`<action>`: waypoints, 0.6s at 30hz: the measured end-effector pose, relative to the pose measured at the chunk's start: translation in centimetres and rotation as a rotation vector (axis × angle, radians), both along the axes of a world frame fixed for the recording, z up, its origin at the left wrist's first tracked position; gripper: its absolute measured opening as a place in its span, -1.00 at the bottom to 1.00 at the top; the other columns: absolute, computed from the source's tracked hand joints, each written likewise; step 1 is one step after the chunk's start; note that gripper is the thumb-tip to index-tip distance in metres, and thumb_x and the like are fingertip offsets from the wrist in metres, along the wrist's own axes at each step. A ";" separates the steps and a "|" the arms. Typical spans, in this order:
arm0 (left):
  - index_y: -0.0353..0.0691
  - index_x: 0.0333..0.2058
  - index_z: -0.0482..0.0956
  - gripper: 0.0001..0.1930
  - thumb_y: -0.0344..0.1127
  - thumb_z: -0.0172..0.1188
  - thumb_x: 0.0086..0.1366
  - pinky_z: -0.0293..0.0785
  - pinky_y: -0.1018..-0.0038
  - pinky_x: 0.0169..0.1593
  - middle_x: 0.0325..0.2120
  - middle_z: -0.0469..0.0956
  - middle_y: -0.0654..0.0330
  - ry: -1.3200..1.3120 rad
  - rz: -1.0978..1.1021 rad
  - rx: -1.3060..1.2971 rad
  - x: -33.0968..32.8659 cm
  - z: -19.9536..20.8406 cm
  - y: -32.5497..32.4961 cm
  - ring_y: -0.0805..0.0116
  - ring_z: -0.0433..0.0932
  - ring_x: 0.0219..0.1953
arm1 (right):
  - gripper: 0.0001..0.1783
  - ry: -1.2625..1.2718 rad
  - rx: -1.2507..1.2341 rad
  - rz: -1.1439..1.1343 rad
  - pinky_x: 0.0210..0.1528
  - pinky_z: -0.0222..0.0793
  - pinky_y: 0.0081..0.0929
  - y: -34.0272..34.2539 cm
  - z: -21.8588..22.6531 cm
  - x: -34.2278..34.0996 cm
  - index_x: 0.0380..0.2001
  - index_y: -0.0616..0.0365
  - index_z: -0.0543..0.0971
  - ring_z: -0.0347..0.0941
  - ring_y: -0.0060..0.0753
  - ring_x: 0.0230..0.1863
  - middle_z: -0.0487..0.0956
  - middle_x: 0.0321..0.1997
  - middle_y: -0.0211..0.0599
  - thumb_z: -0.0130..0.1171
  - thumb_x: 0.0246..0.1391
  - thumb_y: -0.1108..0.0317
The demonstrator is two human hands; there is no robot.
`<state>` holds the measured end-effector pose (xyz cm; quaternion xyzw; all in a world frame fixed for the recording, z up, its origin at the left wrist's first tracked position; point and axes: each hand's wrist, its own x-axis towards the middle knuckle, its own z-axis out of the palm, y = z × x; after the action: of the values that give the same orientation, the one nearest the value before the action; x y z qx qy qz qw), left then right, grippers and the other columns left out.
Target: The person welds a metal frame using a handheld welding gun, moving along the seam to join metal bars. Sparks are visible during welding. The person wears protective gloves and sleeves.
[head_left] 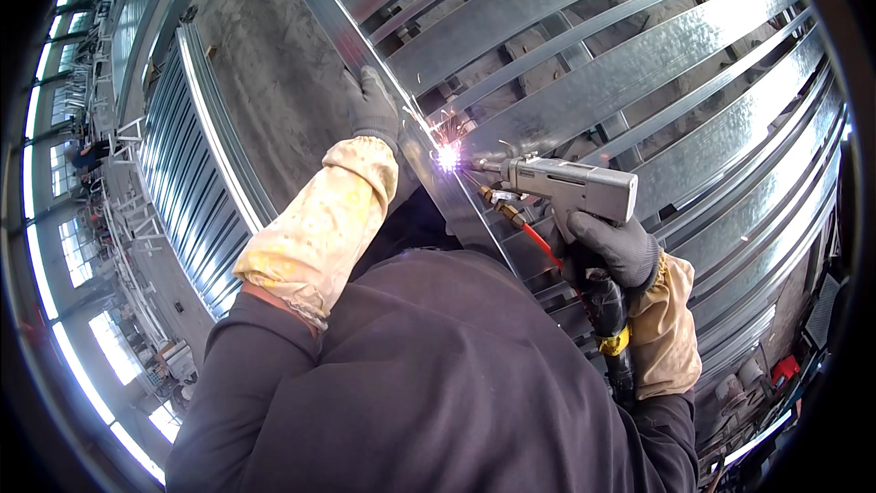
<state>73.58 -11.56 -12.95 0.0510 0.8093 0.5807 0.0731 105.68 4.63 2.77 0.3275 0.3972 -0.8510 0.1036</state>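
My right hand [618, 249], in a dark grey glove, is wrapped around the handle of a grey pistol-shaped welding gun [584, 188]. Its nozzle meets a steel edge rail [470, 212], where a bright white-violet glow [448, 157] throws orange sparks. A brass-fitted feed tube with a red hose [540, 244] runs beneath the barrel. My left hand [372, 111], also gloved, rests on the same rail just left of the sparks, fingers stretched along it. Long galvanized slats [584, 91] join the rail on the right. Tan protective sleeves cover both forearms.
A thick black cable with yellow tape [615, 341] hangs from the gun beside my right forearm. Another slatted metal panel [187, 173] lies to the left, across a strip of concrete floor [265, 46]. Windows line the far left wall; a red object [785, 370] sits at lower right.
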 end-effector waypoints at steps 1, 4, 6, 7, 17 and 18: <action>-0.48 0.26 0.10 -0.46 -0.19 -0.11 0.48 0.31 0.47 0.17 0.17 0.35 -0.10 0.015 0.009 -0.020 -0.1 -0.2 0.0 0.24 0.41 0.14 | -0.35 -0.002 -0.006 -0.001 -0.65 0.36 -0.64 0.0 0.0 0.0 0.02 0.34 0.41 0.45 -0.56 -0.66 0.54 -0.49 -0.25 0.24 0.04 0.01; -0.48 0.27 0.10 -0.44 -0.16 -0.12 0.47 0.30 0.45 0.18 0.19 0.33 -0.11 -0.012 -0.041 0.003 -0.7 -0.6 -0.3 0.21 0.40 0.15 | -0.40 0.003 -0.046 0.017 -0.60 0.38 -0.65 0.3 -0.1 0.3 0.10 0.34 0.36 0.46 -0.57 -0.61 0.55 -0.44 -0.26 0.17 0.11 0.12; -0.48 0.27 0.10 -0.43 -0.15 -0.12 0.47 0.30 0.45 0.19 0.19 0.33 -0.12 0.039 -0.061 -0.009 -0.6 -1.1 -0.6 0.20 0.41 0.15 | -0.42 0.005 -0.060 0.024 -0.58 0.38 -0.65 0.2 -0.2 0.6 0.13 0.33 0.34 0.46 -0.58 -0.58 0.55 -0.42 -0.27 0.13 0.15 0.17; -0.48 0.27 0.10 -0.42 -0.14 -0.12 0.47 0.30 0.45 0.19 0.18 0.33 -0.12 0.047 -0.062 -0.027 -0.6 -1.3 -0.7 0.19 0.41 0.15 | -0.42 0.003 -0.058 0.022 -0.58 0.38 -0.65 0.2 -0.2 0.8 0.13 0.33 0.34 0.46 -0.58 -0.59 0.55 -0.42 -0.27 0.13 0.15 0.17; -0.48 0.28 0.08 -0.40 -0.11 -0.12 0.47 0.19 0.39 0.29 0.26 0.22 -0.17 0.022 -0.059 -0.075 -2.0 -3.6 -1.6 0.06 0.26 0.28 | -0.31 -0.063 -0.040 0.020 -0.66 0.34 -0.65 -0.2 -0.1 1.4 0.11 0.30 0.36 0.45 -0.58 -0.66 0.56 -0.49 -0.26 0.21 0.07 0.00; -0.49 0.28 0.08 -0.40 -0.11 -0.13 0.47 0.20 0.39 0.28 0.26 0.23 -0.16 0.046 -0.059 -0.085 -2.0 -3.7 -1.5 0.06 0.28 0.28 | -0.32 -0.047 -0.018 0.016 -0.66 0.34 -0.66 -0.2 -0.1 1.4 0.10 0.30 0.36 0.44 -0.58 -0.67 0.56 -0.49 -0.26 0.20 0.08 0.00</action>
<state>71.58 -13.10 -16.64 0.0854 0.8328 0.5421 0.0736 107.11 4.42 2.66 0.3430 0.3895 -0.8459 0.1226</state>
